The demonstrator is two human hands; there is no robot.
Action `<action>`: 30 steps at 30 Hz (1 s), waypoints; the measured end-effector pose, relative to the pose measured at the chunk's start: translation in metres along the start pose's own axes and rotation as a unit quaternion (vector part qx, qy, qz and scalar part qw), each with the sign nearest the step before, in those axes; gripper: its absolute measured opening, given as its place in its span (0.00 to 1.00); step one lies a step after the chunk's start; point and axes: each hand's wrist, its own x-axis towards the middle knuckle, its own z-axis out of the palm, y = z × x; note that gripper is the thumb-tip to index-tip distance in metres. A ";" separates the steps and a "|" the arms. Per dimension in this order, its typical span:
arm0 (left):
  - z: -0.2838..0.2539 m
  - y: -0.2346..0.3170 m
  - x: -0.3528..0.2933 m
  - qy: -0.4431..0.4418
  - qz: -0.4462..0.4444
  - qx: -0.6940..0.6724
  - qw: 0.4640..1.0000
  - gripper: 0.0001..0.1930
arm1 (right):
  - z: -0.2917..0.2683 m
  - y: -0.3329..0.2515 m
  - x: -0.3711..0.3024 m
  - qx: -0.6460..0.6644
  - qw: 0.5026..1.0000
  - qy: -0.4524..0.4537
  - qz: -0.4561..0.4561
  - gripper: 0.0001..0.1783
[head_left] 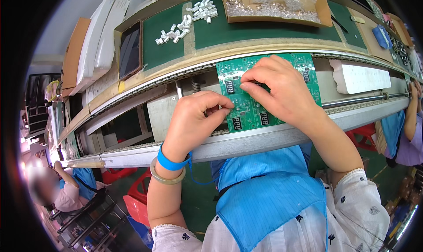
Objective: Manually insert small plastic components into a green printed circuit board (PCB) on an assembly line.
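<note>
A green circuit board point(252, 114) with several black digit displays rests across the rails of a conveyor line in front of me. At its left edge my left hand point(192, 119) has thumb and forefinger pinched together; whatever is between them is too small to make out. Over the upper middle of the board is my right hand point(278, 88), thumb and fingertips brought close together just above a digit display point(229, 86). Anything in that pinch is hidden by the fingers. A blue wrist strap point(171, 164) and a bangle circle my left wrist.
Beyond the rail, small white components point(205, 11) lie in loose piles on a green bench mat. A cardboard box point(325, 14) of clear parts stands beside them. A dark flat tray point(131, 49) lies left; a white foam block point(361, 77) sits right. Other people work at both sides.
</note>
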 end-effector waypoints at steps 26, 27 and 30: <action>-0.007 0.006 -0.006 0.026 0.027 0.038 0.999 0.06 | -0.001 -0.002 0.003 0.016 0.999 0.029 -0.018 0.08; -0.010 0.005 -0.010 0.025 0.034 0.037 0.998 0.06 | 0.000 -0.006 0.003 0.009 0.999 0.033 -0.018 0.08; -0.019 -0.009 -0.028 0.142 -0.026 0.035 0.989 0.06 | 0.009 -0.029 0.005 -0.069 0.992 -0.029 -0.098 0.11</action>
